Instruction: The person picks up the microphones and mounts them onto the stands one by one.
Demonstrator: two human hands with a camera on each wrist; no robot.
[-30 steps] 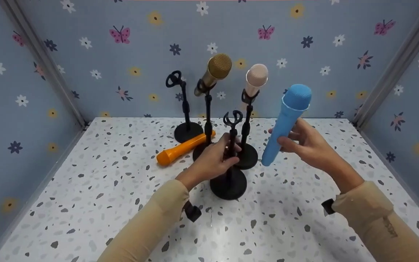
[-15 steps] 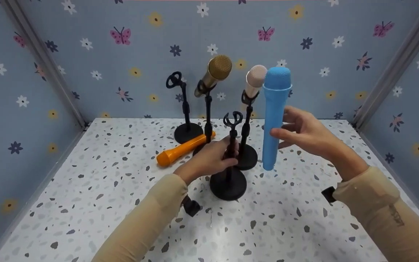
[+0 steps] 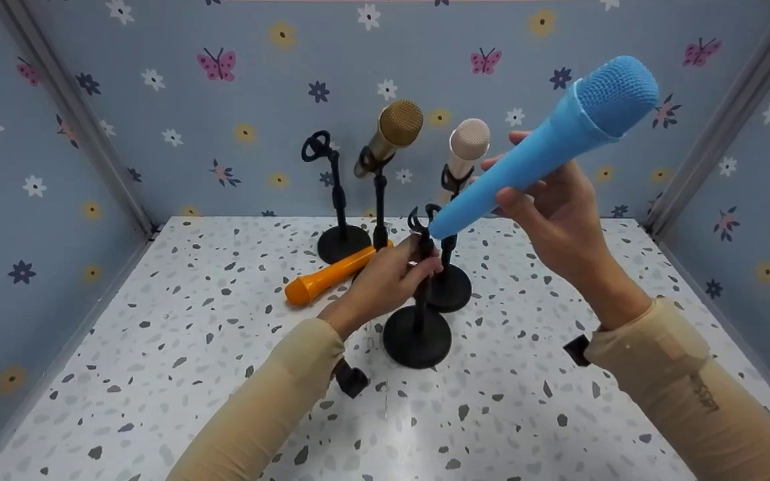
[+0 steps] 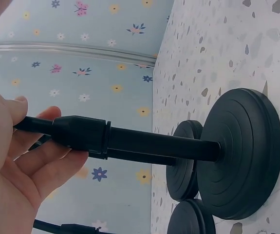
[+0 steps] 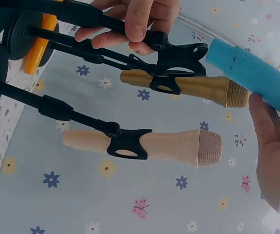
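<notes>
My right hand (image 3: 562, 214) holds a blue toy microphone (image 3: 532, 157), its head tilted up to the right. The tail end of this microphone sits beside the black clip (image 5: 181, 58) of the front microphone stand (image 3: 417, 337); in the right wrist view it lies just off the clip's open end, and I cannot tell whether they touch. Around the upper pole of that stand, just below the clip, my left hand (image 3: 388, 280) curls its fingers. The left wrist view shows the stand's round base (image 4: 242, 153) on the table, with the grip near the pole's collar (image 4: 84, 132).
Behind, a gold microphone (image 3: 392, 130) and a pale pink microphone (image 3: 468, 141) rest in the clips of two stands. Another stand (image 3: 341, 244) at back left has a bare clip. An orange microphone (image 3: 325, 277) lies on the speckled table (image 3: 191, 374). Patterned walls (image 3: 178, 174) enclose it.
The blue microphone has swung from nearly upright to a slant, rising, with its tail brought left to the front clip. My left hand has slid up the pole toward the clip.
</notes>
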